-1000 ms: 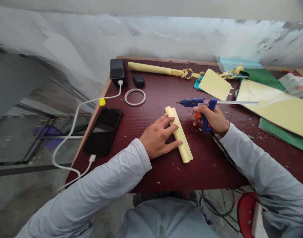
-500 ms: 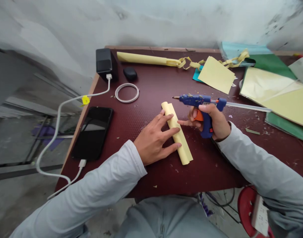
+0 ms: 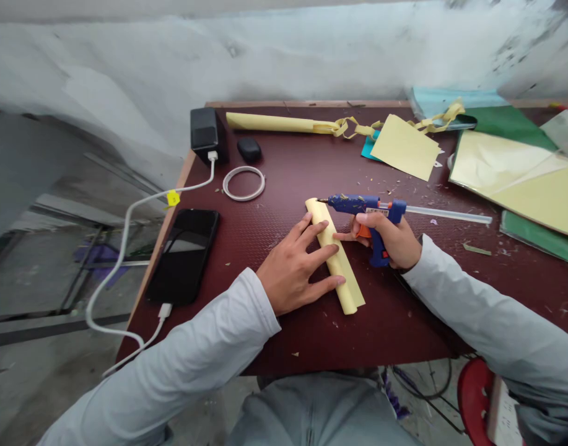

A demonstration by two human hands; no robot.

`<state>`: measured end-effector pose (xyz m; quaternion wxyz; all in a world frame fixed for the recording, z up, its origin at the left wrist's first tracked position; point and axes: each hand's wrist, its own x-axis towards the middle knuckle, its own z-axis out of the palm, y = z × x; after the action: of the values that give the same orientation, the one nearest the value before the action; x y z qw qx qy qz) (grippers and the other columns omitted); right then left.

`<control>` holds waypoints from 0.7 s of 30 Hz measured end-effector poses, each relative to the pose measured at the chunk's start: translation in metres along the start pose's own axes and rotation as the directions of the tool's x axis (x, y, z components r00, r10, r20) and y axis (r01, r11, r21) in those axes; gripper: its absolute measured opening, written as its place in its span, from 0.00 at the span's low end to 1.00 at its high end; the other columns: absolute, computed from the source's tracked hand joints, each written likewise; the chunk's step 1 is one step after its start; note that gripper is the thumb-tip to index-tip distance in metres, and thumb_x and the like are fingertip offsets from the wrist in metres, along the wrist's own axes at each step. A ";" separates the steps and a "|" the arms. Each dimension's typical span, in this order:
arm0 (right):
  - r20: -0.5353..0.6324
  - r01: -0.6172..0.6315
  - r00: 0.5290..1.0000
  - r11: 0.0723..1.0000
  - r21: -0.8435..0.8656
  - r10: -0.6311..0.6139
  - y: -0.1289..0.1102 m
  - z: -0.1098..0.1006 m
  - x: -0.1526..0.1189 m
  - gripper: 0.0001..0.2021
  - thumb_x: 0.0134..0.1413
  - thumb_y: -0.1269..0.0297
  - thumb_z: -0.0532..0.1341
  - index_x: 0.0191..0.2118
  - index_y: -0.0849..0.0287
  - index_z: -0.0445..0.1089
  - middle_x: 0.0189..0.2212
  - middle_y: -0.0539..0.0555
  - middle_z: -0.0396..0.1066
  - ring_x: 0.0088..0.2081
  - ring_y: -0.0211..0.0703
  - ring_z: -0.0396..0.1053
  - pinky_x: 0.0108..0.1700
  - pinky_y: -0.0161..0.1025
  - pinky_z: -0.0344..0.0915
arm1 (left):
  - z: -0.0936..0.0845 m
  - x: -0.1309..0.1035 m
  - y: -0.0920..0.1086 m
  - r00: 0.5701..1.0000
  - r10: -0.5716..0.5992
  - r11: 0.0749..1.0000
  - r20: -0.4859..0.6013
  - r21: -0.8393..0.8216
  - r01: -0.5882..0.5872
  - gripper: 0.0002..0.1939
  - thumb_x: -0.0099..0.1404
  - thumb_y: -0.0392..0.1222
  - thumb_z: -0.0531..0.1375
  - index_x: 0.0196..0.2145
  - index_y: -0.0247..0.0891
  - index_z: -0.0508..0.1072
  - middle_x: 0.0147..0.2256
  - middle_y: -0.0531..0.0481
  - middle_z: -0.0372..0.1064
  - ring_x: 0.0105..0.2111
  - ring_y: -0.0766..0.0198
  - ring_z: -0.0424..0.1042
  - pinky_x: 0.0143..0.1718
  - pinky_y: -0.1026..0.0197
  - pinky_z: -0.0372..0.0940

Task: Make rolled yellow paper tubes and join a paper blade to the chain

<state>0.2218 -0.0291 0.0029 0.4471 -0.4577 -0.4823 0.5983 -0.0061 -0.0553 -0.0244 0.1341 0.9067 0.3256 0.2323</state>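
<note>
dark red textured tabletop (image 3: 302, 167) under all | left hand (image 3: 284, 272): fingers spread, tips on pale yellow rolled paper (image 3: 347, 297), lying slanted mid-table | right hand (image 3: 399, 243): curled round blue-and-orange plastic glue gun (image 3: 355, 203), one finger outstretched to paper's edge | metal nozzle (image 3: 322, 200): at roll's far end, contact can't tell

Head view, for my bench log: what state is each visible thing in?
Yellow paper: partly rolled, edge strip loose
Glue gun: held, nozzle at the paper's far end
Glue stick: partly inserted
Left hand: spread on the paper
Right hand: gripping the glue gun
Phone: screen dark, cable attached
Black box: cable attached
</note>
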 end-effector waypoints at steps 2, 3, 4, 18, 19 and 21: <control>-0.030 0.035 0.999 0.996 -0.078 -0.038 0.001 -0.001 0.000 0.15 0.53 0.55 0.71 0.25 0.59 0.72 0.22 0.47 0.65 0.23 0.33 0.61 0.32 0.38 0.73 | 0.000 0.000 0.000 1.000 -0.007 1.000 -0.002 -0.002 0.007 0.26 0.70 0.56 0.64 0.56 0.33 0.77 0.67 0.30 0.60 0.73 0.32 0.52 0.71 0.30 0.56; -0.052 0.049 0.997 0.991 -0.125 -0.056 0.001 -0.002 0.001 0.15 0.53 0.55 0.71 0.26 0.59 0.72 0.22 0.47 0.66 0.24 0.34 0.63 0.32 0.38 0.73 | 0.000 0.000 0.000 1.000 -0.010 1.000 -0.002 -0.004 0.010 0.26 0.70 0.56 0.64 0.56 0.34 0.77 0.67 0.30 0.60 0.73 0.32 0.52 0.71 0.30 0.56; -0.069 0.053 0.995 0.983 -0.177 -0.066 0.001 -0.005 0.003 0.15 0.53 0.54 0.71 0.27 0.59 0.72 0.23 0.48 0.67 0.25 0.35 0.65 0.31 0.37 0.72 | 0.000 0.000 0.001 1.000 -0.013 1.000 -0.003 -0.006 0.013 0.26 0.70 0.56 0.64 0.56 0.34 0.77 0.67 0.30 0.60 0.73 0.32 0.52 0.71 0.30 0.57; 0.002 0.093 0.994 0.821 -0.564 -0.111 0.002 -0.015 0.025 0.17 0.62 0.55 0.65 0.26 0.57 0.64 0.21 0.46 0.62 0.26 0.36 0.59 0.31 0.39 0.54 | -0.003 -0.002 0.004 0.999 -0.037 0.999 0.012 -0.007 0.037 0.27 0.71 0.57 0.62 0.57 0.32 0.76 0.67 0.29 0.59 0.72 0.32 0.53 0.71 0.30 0.57; 0.007 0.104 0.992 0.815 -0.570 -0.123 0.002 -0.015 0.025 0.17 0.62 0.55 0.65 0.27 0.57 0.64 0.21 0.46 0.62 0.26 0.36 0.59 0.32 0.39 0.54 | -0.003 -0.002 0.004 0.999 -0.038 0.999 0.013 -0.005 0.038 0.28 0.71 0.57 0.62 0.57 0.32 0.76 0.67 0.29 0.59 0.72 0.32 0.54 0.71 0.30 0.57; 0.017 0.113 0.992 0.803 -0.586 -0.127 0.003 -0.015 0.025 0.16 0.61 0.55 0.64 0.27 0.58 0.65 0.22 0.46 0.63 0.26 0.36 0.59 0.32 0.39 0.54 | -0.004 -0.002 0.004 0.999 -0.040 0.999 0.015 -0.002 0.040 0.28 0.71 0.58 0.62 0.58 0.33 0.76 0.67 0.29 0.59 0.71 0.32 0.54 0.70 0.30 0.57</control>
<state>0.2315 -0.0027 -0.0049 0.3271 -0.5483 -0.6658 0.3861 -0.0075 -0.0593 -0.0206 0.1424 0.9016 0.3423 0.2231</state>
